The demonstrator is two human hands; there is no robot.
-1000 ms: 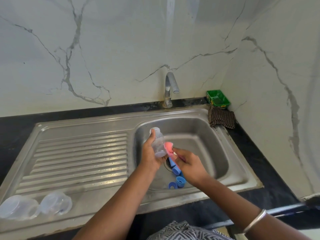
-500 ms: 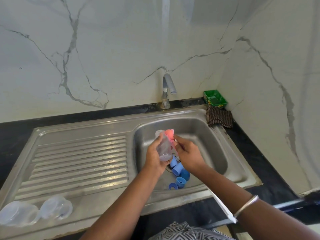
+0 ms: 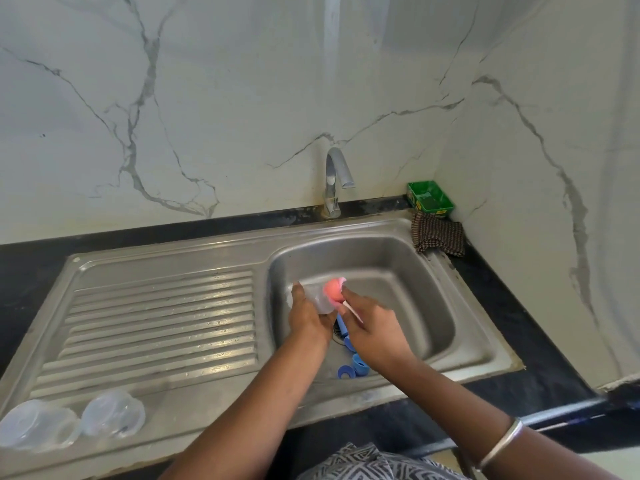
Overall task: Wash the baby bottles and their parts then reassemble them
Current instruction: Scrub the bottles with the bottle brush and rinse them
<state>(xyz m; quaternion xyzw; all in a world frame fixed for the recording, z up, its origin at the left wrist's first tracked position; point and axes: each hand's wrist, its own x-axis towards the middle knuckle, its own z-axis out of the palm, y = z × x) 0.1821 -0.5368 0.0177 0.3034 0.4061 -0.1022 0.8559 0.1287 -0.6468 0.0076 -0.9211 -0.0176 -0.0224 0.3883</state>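
Over the steel sink basin (image 3: 408,268) my left hand (image 3: 306,315) grips a clear baby bottle (image 3: 320,297), tipped so its mouth points right. My right hand (image 3: 372,329) holds the white handle of a pink sponge brush (image 3: 333,289), whose head sits at the bottle's mouth. Blue bottle rings and parts (image 3: 353,367) lie on the basin floor by the drain, partly hidden under my right hand. Two clear bottle caps (image 3: 69,422) lie on the draining board's near left corner.
A curved tap (image 3: 334,178) stands behind the basin, no water running. A green soap tray (image 3: 430,198) and a checked cloth (image 3: 438,233) sit at the back right corner. The ribbed draining board (image 3: 156,327) lies left of the basin. Marble walls close in behind and to the right.
The bottle has tipped from near upright towards lying sideways. The pink brush head has risen from beside the bottle's base to its mouth. Both hands moved slightly towards the back of the basin.
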